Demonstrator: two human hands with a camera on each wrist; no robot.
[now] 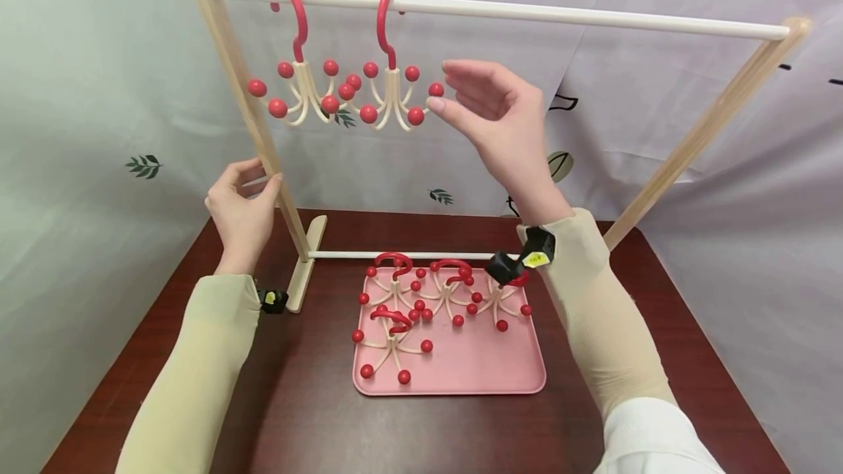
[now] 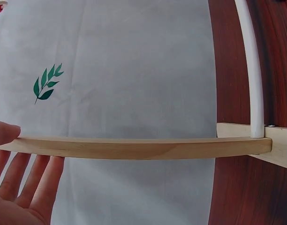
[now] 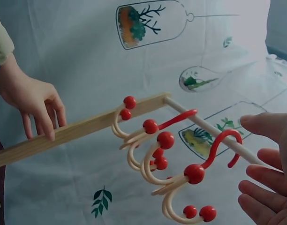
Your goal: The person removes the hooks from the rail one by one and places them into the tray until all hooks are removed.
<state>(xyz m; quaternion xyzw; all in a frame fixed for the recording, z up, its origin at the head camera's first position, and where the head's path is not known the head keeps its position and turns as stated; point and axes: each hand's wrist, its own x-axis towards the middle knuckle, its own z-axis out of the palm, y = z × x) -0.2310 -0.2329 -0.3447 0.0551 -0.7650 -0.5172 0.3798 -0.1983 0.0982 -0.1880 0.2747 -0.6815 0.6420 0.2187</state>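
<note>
The wooden post [image 1: 225, 46] is pinched by the left hand [image 1: 242, 207], presumably for steadiness. The right hand [image 1: 507, 115] is held loose, empty, beside two hangers [image 1: 392, 85] hooked over the white rail [image 1: 566, 16]; four more are carried by the pink tray [image 1: 487, 368].

Six red-hooked hangers [image 1: 392, 83], one pink tray [image 1: 467, 368], two white rods [image 1: 527, 13], two wooden uprights [image 1: 702, 139], two hands [image 1: 503, 117]

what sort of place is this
Probably a staged indoor tabletop setup, perhaps for filming: a printed cloth hangs as a backdrop behind a red-brown table, which carries a hanging rack and a pink tray.
</note>
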